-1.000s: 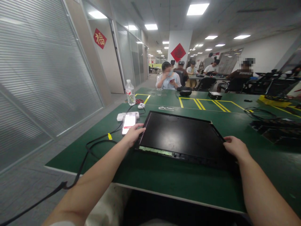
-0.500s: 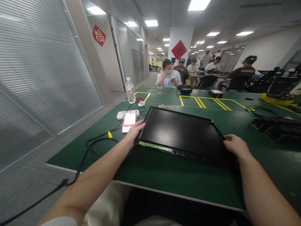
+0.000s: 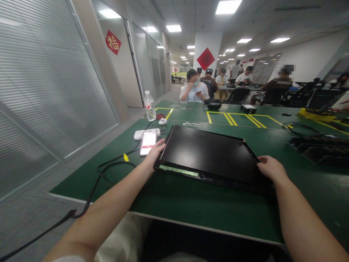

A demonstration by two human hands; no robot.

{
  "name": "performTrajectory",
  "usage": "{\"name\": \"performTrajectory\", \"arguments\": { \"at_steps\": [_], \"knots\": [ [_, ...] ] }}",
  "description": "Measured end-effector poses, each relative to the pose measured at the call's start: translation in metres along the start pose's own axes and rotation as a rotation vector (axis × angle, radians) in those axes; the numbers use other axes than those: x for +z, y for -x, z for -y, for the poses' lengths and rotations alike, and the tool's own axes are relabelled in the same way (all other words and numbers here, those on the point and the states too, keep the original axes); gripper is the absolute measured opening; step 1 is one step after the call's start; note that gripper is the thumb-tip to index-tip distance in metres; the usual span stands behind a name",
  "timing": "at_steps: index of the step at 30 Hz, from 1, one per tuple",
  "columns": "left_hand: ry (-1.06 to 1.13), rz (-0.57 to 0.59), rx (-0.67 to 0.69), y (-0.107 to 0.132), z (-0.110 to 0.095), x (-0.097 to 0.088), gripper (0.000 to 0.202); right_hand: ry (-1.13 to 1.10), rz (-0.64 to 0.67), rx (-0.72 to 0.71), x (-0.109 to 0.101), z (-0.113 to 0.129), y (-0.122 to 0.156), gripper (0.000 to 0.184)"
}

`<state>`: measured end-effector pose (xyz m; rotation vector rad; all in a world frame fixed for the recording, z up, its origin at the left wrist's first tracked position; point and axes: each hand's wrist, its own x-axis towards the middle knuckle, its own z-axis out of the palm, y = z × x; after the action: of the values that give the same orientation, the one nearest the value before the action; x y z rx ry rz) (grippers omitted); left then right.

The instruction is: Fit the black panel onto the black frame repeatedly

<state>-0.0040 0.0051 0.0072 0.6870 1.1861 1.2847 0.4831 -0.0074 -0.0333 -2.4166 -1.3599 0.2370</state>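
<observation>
Black rectangular display panel in a slim dark frame was my landmark for everything here. It sat over the dark green flat tabletop, screen up and slightly tilted, directly between the two hands. From my end I couldn't tell whether its near edge touched the surface or was just above it.

Long axis ran left to right, hand to hand, right end slewed toward the person. So the panel lay right of the left fingers and left of the right ones. Neither hand was nearer; I read contact at both.

Bare left hand: closed around the panel's left short edge, fingertips at the frame, underside of the grip hidden. Bare right hand: curled onto the right short edge, fingers bent in, gap about frame-thick, underside hidden too.

Narrow pale green strip followed the left part of the panel's near edge, apart from both grips. Phone with a bright white screen lay just left of the panel, close by the left hand, so I judged that the tighter side.
</observation>
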Motion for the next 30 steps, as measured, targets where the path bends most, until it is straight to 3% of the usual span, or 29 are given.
{"name": "performTrajectory", "arguments": {
  "at_steps": [8,15,23,30],
  "knots": [
    [-0.035,0.071,-0.018,0.001,0.0,-0.005,0.085,0.017,-0.005,-0.001,0.002,-0.001,-0.002,0.041],
    [-0.057,0.11,0.02,-0.009,0.004,-0.013,0.074,0.006,0.001,-0.001,-0.001,0.003,0.003,0.045],
    [-0.089,0.079,0.02,-0.001,0.004,-0.007,0.052,-0.001,-0.027,-0.002,0.0,0.003,0.004,0.041],
    [-0.114,0.08,0.076,0.0,0.005,-0.006,0.049,-0.02,-0.014,0.014,-0.001,0.004,0.005,0.042]
  ]
}}
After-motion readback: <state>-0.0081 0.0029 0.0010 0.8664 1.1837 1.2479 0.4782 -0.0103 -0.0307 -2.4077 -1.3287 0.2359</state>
